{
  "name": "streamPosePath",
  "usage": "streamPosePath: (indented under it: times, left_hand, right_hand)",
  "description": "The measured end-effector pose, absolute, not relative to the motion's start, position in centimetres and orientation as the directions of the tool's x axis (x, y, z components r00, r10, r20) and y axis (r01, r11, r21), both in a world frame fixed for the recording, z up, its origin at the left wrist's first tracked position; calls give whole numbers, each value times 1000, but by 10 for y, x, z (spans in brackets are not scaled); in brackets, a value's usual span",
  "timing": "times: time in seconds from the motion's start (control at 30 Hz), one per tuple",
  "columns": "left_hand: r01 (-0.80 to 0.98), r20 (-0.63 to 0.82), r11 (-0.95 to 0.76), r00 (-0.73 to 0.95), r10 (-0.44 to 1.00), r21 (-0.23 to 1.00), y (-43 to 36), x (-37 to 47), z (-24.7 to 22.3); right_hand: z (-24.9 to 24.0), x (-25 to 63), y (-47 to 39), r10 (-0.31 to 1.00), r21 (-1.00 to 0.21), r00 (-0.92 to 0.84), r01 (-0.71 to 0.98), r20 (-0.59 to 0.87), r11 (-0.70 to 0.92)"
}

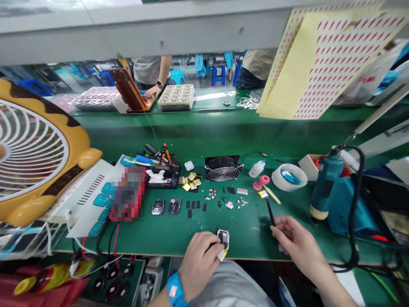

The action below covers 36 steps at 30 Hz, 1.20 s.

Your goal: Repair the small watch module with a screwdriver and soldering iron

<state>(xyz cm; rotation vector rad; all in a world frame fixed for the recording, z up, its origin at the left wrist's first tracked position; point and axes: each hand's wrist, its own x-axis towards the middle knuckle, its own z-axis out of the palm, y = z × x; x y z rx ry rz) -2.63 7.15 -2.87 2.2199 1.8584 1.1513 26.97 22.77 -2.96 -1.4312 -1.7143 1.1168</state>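
Near the table's front edge, my left hand (204, 253) is closed on an opened smartwatch case (223, 237), which shows dark inner parts. A small silver battery with yellow edges (222, 255) sticks out at the case's lower end, by my fingertips. Farther right, my right hand (292, 238) grips slim black tweezers (270, 209), their tip pointing away from me. Just beyond that tip lies another yellow-edged battery (262, 194). My right palm and some fingers are partly hidden.
Two watch cases (174, 206), black pads (204, 207), more batteries (191, 182) and tiny parts lie mid-table. Behind stand a small black fan (223, 168), a white bottle (257, 169) and a bowl (289, 177). An electric screwdriver (326, 183) hangs right; a large fan (41, 149) stands left.
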Motion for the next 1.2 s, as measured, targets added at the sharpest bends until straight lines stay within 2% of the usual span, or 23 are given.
streamPosePath:
  times: [0.17, 0.23, 0.37, 0.5, 0.7, 0.93, 1.2]
  left_hand:
    - [821, 449, -319, 87, 889, 473, 69, -29, -27]
    - [815, 430, -321, 99, 898, 482, 68, -30, -27]
    - [807, 439, -339, 111, 892, 484, 68, -30, -30]
    - [815, 517, -369, 101, 850, 447, 71, -28, -36]
    - [828, 554, -377, 99, 826, 415, 75, -27, -34]
    - [805, 561, -422, 136, 816, 418, 76, -32, -38]
    - [782, 501, -409, 144, 853, 470, 72, -36, -35]
  right_hand:
    - [-27, 239, 198, 903, -956, -318, 148, -289, -253]
    - [-20, 223, 198, 846, -949, -438, 62, -305, -310]
    - [-11, 197, 210, 784, -964, -570, 65, -247, -256]
    - [-14, 182, 220, 737, -978, -647, 84, -198, -190]
    - [-19, 177, 234, 701, -983, -690, 107, -181, -148]
    - [-10, 172, 242, 649, -966, -718, 141, -251, -218]
    - [-8, 172, 242, 669, -971, -708, 111, -225, -210]
